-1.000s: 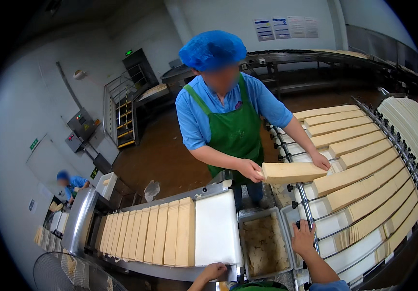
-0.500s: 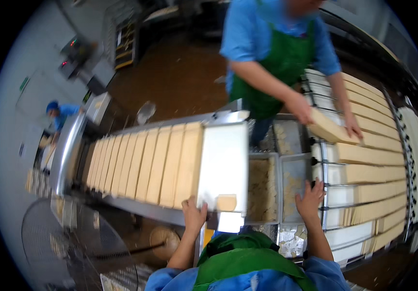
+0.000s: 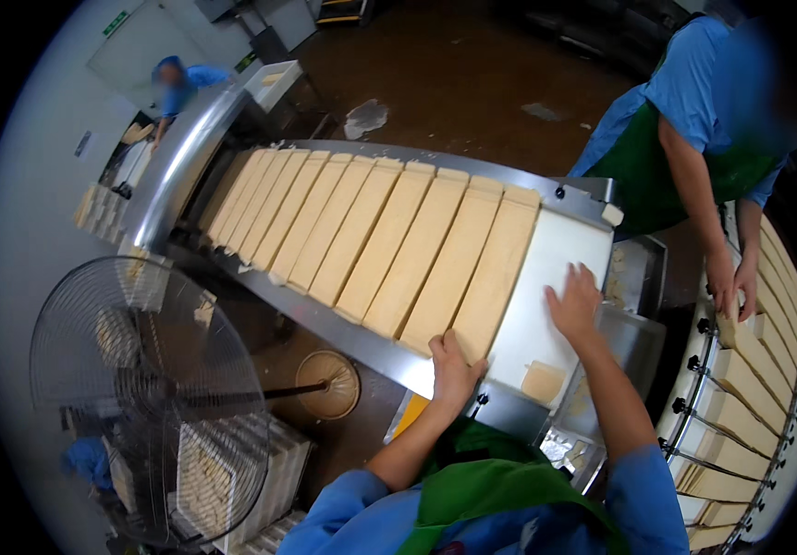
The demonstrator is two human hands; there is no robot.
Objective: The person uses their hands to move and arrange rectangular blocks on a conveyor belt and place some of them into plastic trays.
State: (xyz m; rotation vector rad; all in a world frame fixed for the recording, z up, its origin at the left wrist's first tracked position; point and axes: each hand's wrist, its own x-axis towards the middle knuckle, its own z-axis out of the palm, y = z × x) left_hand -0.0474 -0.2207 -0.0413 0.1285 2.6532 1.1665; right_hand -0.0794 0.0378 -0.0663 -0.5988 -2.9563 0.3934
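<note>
Pale, flat dough strips (image 3: 410, 242) lie side by side across the conveyor, with a bare white belt (image 3: 560, 254) at its right end. My left hand (image 3: 456, 375) is at the near end of the rightmost strip (image 3: 498, 268), its fingers bent onto that end and the thumb at its side. Over the white belt, my right hand (image 3: 572, 303) is open with fingers spread, holding nothing, a little right of the same strip. A small square dough piece (image 3: 543, 380) rests on the belt's near corner.
At the right, a co-worker (image 3: 694, 120) handles strips on a second conveyor (image 3: 731, 398) with rods across it. Metal trays (image 3: 634, 342) sit between the conveyors. A large caged fan (image 3: 153, 388) stands at the left, near stacked white crates (image 3: 241, 481). Another person (image 3: 181, 83) is farther back.
My view has swung right, so the conveyor now sits more centrally. My right hand has moved from beside the trays to over the white belt. My left hand stays by the rightmost strip's end.
</note>
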